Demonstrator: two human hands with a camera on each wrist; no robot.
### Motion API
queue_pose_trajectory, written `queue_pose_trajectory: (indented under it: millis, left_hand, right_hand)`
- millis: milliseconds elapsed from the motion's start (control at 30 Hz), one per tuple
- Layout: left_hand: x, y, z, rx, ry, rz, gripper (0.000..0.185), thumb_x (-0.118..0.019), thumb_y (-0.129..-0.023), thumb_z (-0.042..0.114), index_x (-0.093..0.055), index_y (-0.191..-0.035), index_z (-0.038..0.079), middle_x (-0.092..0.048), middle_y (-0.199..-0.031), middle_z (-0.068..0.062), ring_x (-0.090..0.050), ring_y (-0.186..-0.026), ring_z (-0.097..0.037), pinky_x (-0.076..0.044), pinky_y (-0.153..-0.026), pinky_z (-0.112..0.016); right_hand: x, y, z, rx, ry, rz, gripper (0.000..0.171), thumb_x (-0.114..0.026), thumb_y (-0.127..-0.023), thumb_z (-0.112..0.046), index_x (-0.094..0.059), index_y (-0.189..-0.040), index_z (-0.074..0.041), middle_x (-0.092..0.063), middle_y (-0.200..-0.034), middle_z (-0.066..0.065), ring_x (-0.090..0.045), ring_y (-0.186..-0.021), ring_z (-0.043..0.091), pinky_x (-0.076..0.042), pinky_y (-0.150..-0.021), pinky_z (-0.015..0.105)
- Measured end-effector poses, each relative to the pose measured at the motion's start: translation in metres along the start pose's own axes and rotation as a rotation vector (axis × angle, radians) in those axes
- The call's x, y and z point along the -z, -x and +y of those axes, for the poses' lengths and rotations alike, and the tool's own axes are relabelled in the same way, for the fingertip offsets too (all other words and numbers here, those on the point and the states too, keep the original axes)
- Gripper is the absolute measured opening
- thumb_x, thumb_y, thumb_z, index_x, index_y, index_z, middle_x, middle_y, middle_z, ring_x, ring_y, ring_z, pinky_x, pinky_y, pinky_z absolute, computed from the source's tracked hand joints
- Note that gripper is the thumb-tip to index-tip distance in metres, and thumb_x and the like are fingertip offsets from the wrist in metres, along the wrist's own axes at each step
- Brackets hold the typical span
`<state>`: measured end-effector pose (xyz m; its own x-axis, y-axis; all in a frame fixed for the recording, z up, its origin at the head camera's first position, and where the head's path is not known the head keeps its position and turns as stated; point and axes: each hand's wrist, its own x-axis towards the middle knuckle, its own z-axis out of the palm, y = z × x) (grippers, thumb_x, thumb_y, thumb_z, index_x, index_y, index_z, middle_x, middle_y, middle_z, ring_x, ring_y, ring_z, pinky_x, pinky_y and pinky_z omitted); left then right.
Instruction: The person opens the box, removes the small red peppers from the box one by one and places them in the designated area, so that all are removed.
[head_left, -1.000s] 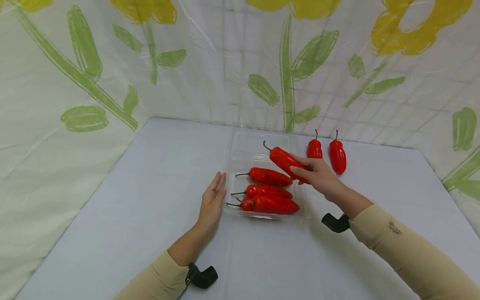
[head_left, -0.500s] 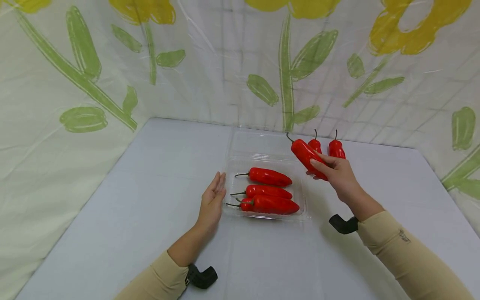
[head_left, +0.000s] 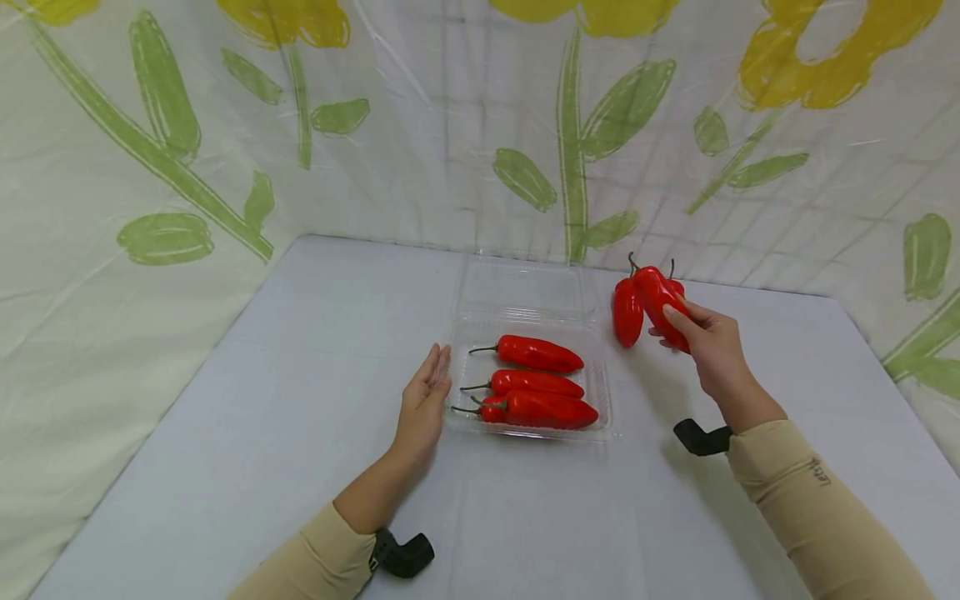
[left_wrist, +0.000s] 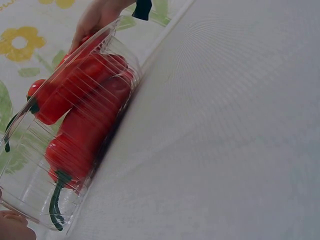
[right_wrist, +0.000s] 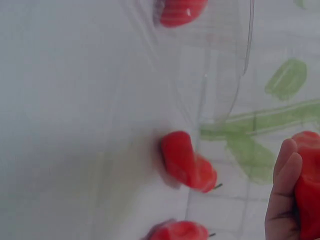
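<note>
Right hand (head_left: 705, 337), right of centre, grips red pepper (head_left: 660, 302); slip could knock neighbouring pepper (head_left: 626, 314). Left hand (head_left: 424, 406): straight fingers by clamshell (head_left: 532, 323).

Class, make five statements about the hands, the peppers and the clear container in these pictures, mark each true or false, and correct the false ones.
1. The right hand holds a red pepper. True.
2. The container's lid is closed. False: it stands open, on the far side of the container.
3. The left hand is at the container's left side. True.
4. The peppers in the container are green. False: they are red.
5. Two loose peppers lie on the table, right of the container. True.
</note>
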<state>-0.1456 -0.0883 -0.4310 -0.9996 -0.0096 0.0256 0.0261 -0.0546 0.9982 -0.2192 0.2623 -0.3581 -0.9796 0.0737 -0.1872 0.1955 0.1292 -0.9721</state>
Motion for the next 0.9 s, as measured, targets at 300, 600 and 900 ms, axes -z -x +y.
queue_pose_trajectory:
  millis: [300,600,900]
  left_hand:
    - [0.0,0.001,0.0,0.006,0.008,-0.002,0.054,-0.034,-0.098,0.003,-0.015,-0.148,0.0,-0.025,-0.153,-0.01,-0.021,-0.143,-0.02,-0.019,-0.114,-0.032]
    - [0.0,0.001,0.001,0.008,0.013,0.004,0.054,-0.034,-0.098,0.001,-0.015,-0.148,0.0,-0.025,-0.153,-0.01,-0.021,-0.143,-0.021,-0.019,-0.114,-0.032]
    - [0.0,0.001,0.001,0.006,0.018,0.007,0.054,-0.034,-0.098,0.001,-0.015,-0.148,-0.001,-0.025,-0.153,-0.01,-0.021,-0.143,-0.021,-0.019,-0.115,-0.032]
  right_hand:
    - [0.013,-0.018,0.004,-0.11,-0.006,0.173,0.08,-0.064,-0.075,-0.05,-0.033,-0.144,-0.022,-0.025,-0.153,0.006,-0.033,-0.126,0.019,-0.052,-0.078,0.011]
    - [0.064,-0.074,0.053,-0.066,-0.025,0.324,0.073,-0.067,-0.069,-0.055,-0.044,-0.136,-0.037,-0.038,-0.145,0.0,-0.056,-0.109,0.011,-0.056,-0.078,0.02]
    - [0.072,-0.076,0.037,-0.21,-0.078,0.431,0.074,-0.068,-0.072,-0.052,-0.039,-0.138,-0.039,-0.028,-0.152,-0.003,-0.045,-0.127,0.019,-0.055,-0.082,0.021]
